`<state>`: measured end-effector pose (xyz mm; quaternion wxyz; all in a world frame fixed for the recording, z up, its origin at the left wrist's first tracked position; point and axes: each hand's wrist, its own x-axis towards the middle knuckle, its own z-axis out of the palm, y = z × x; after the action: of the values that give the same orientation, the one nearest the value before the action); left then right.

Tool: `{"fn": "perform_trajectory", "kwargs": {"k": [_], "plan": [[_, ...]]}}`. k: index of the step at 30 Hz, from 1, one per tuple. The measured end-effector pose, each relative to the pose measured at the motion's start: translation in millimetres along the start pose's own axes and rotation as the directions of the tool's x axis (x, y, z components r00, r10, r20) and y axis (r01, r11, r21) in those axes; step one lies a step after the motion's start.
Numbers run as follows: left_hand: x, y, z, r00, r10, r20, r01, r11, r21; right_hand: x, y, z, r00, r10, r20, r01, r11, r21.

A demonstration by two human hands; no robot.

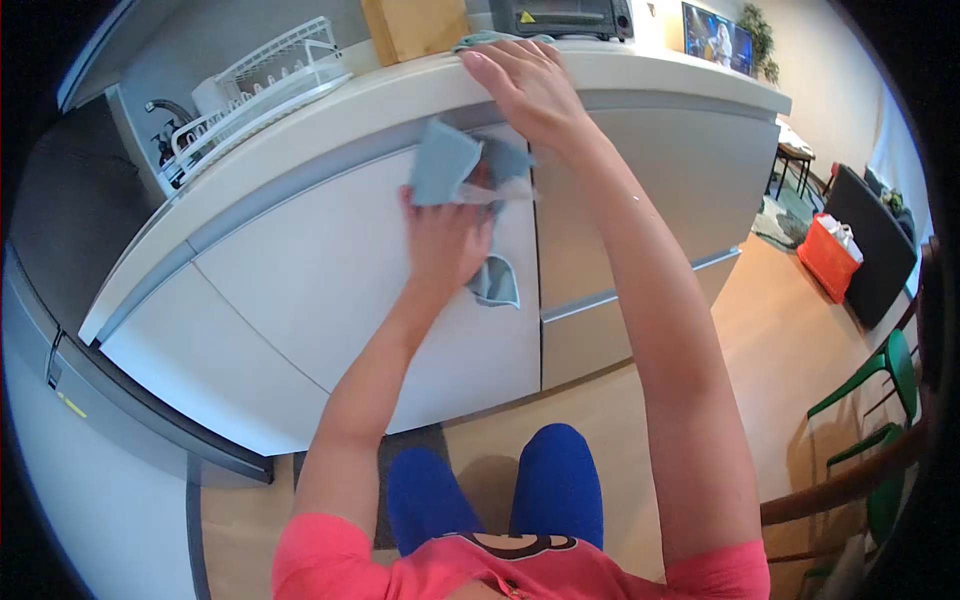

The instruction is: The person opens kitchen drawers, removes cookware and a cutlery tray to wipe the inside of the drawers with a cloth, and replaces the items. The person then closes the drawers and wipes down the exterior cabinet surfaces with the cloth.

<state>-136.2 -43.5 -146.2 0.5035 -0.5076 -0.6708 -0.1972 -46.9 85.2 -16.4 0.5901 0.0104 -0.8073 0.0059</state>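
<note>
My left hand [447, 240] is closed on a light blue cloth [443, 165] in front of the white cabinet door [340, 260]. Part of the cloth fans out above the fingers, blurred, and a corner hangs below the hand. Higher up, my right hand [530, 95] lies over the edge of the white countertop [680, 72], its fingers stretched out. A grey-green cloth [490, 38] lies on the counter just beyond those fingers; whether they touch it I cannot tell.
On the counter are a white dish rack [270, 75], a wooden block [415, 28] and a toaster oven [565, 18]. Beige drawers [650, 200] adjoin the white door. A refrigerator [110, 400] borders the left; green chairs [890, 375] and an orange bag [830, 258] stand at right.
</note>
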Motion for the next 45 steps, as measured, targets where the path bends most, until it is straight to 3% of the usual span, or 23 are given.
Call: {"fn": "perform_trajectory", "kwargs": {"k": [2, 4, 7, 8, 11, 13, 16, 19, 21, 24, 27, 28, 29, 34, 36, 40, 44, 45], "plan": [[18, 12, 16, 0.992, 0.103, -0.077, -0.107, 0.993, -0.048, 2, 7, 1, 1.000, -0.004, 0.026, 0.004, 1.000, -0.005], [29, 28, 16, 0.928, 0.136, 0.347, -0.091, 0.985, -0.144, 2, 6, 4, 1.000, 0.012, 0.005, -0.012, 1.000, -0.010], [26, 29, 34, 0.951, 0.290, -0.108, -0.301, 0.948, -0.103, 4, 6, 3, 0.999, 0.025, 0.032, -0.025, 1.000, 0.017], [18, 23, 37, 0.939, 0.322, -0.124, -0.337, 0.932, -0.134, 3, 5, 2, 0.998, 0.041, 0.038, -0.042, 0.999, 0.025], [-45, 3, 37, 0.866, 0.469, 0.174, -0.454, 0.883, -0.121, 5, 5, 0, 0.996, 0.049, 0.080, -0.051, 0.998, 0.021], [-98, -18, 45, 0.807, 0.544, 0.231, -0.538, 0.838, -0.092, 4, 6, 3, 0.999, 0.032, 0.044, -0.032, 0.999, 0.008], [-99, -25, 39, 0.865, 0.479, 0.149, -0.468, 0.877, -0.103, 5, 6, 2, 0.998, 0.047, 0.042, -0.048, 0.999, 0.022], [-33, -16, 15, 0.940, 0.204, 0.273, -0.178, 0.977, -0.119, 4, 2, 2, 0.996, 0.070, 0.049, -0.072, 0.997, 0.038], [8, -3, 16, 0.979, 0.166, 0.121, -0.155, 0.983, -0.093, 6, 0, 1, 0.996, 0.078, 0.045, -0.080, 0.996, 0.042], [38, 7, 25, 0.971, 0.232, -0.050, -0.237, 0.963, -0.126, 8, 5, -1, 0.995, 0.042, 0.095, -0.044, 0.999, 0.022], [55, 4, 20, 0.961, 0.255, -0.109, -0.267, 0.957, -0.117, 7, 7, -1, 0.998, -0.028, 0.061, 0.026, 0.999, 0.034], [60, -1, 17, 0.943, 0.249, -0.220, -0.280, 0.952, -0.125, 6, 4, -2, 0.997, 0.025, 0.066, -0.028, 0.998, 0.048], [61, -6, 12, 0.955, 0.218, -0.200, -0.243, 0.964, -0.112, 8, 2, -3, 0.997, 0.034, 0.073, -0.038, 0.998, 0.058], [39, -65, -34, 0.999, 0.032, -0.032, -0.033, 0.999, -0.034, 7, 3, -6, 0.993, 0.044, 0.106, -0.051, 0.997, 0.063], [17, -101, -46, 0.995, 0.007, -0.104, 0.009, 0.988, 0.152, 7, 1, -6, 0.992, 0.047, 0.116, -0.054, 0.997, 0.054], [-27, -181, -65, 0.941, -0.016, -0.339, 0.123, 0.947, 0.296, 6, 2, -3, 0.995, 0.053, 0.083, -0.057, 0.997, 0.045], [-67, -257, -82, 0.911, -0.102, -0.399, 0.300, 0.827, 0.475, 5, 6, 0, 0.994, 0.061, 0.092, -0.063, 0.998, 0.024], [-73, -264, -94, 0.910, -0.168, -0.379, 0.341, 0.823, 0.455, 1, 8, 3, 1.000, 0.001, 0.010, -0.001, 0.999, -0.036]]}}
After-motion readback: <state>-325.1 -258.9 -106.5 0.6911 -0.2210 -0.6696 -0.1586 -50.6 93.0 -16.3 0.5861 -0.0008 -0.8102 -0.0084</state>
